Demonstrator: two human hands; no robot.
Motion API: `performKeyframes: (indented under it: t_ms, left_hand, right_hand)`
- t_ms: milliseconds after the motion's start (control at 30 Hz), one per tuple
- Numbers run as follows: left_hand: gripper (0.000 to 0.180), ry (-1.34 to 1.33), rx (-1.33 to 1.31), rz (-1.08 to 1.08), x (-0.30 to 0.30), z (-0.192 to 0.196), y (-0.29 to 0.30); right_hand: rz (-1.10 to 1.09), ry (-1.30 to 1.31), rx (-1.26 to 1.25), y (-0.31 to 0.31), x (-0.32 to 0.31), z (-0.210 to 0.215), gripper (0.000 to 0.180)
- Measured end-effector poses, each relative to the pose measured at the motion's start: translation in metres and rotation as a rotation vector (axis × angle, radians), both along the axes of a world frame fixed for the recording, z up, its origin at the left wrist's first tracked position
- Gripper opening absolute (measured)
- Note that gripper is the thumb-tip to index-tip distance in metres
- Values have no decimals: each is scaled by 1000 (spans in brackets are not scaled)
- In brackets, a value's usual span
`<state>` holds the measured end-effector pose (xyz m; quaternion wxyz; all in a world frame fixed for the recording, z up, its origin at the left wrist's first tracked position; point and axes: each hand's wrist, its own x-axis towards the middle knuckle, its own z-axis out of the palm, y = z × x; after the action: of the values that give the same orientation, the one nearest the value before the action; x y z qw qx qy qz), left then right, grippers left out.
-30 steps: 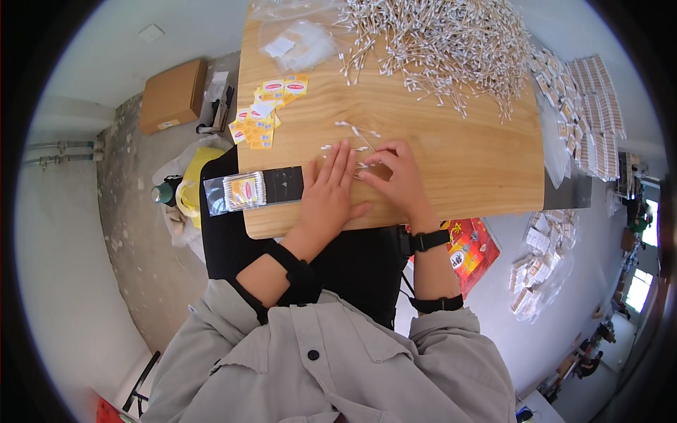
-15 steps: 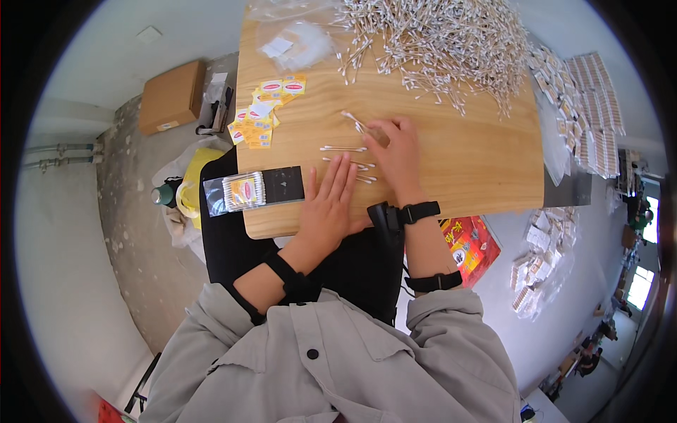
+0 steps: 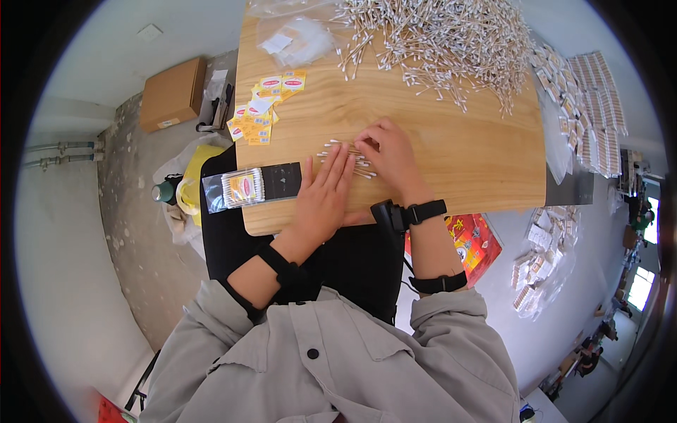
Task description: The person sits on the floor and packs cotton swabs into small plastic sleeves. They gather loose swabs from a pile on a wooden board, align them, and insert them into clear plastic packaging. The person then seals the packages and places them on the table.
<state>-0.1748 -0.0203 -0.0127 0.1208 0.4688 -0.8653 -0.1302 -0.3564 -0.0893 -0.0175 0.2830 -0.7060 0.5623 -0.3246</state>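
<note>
left hand point(image 3: 326, 194) flat and open on the wooden table point(image 3: 451, 158), right hand point(image 3: 386, 151) curled over a small bunch of cotton swabs point(image 3: 347, 156) — grip unclear, big swab pile point(image 3: 444, 42) beyond

— Where are we? 
— Small packing workshop: a wooden table point(image 3: 465, 155) heaped with cotton swabs point(image 3: 451, 42), labels point(image 3: 264, 106), filled packets point(image 3: 592, 92) at the side, a carton point(image 3: 173, 93) on bare concrete floor point(image 3: 130, 233).

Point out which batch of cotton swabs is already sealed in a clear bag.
The bagged swabs at the table's near left edge, beside the left hand; the rest lie loose.
</note>
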Motion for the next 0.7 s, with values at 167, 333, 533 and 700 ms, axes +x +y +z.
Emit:
performKeyframes:
  t_ms: [167,333,533,700]
  left_hand:
    - [107,2,-19,-19,2,-3,-12]
    - [104,19,-18,-31,1,-4,-13]
    - [109,-3,18,-39,1,1,-9]
    - [114,37,7,26,3,1,-6]
  right_hand:
    - [-26,42,-18,-4,0,-3,9]
    - [-146,0,61,-12,-1,-6,9]
    - [-64,10,44,-10,-4,-5,7]
    - [-22,-72,144,-4,-10,-2,11]
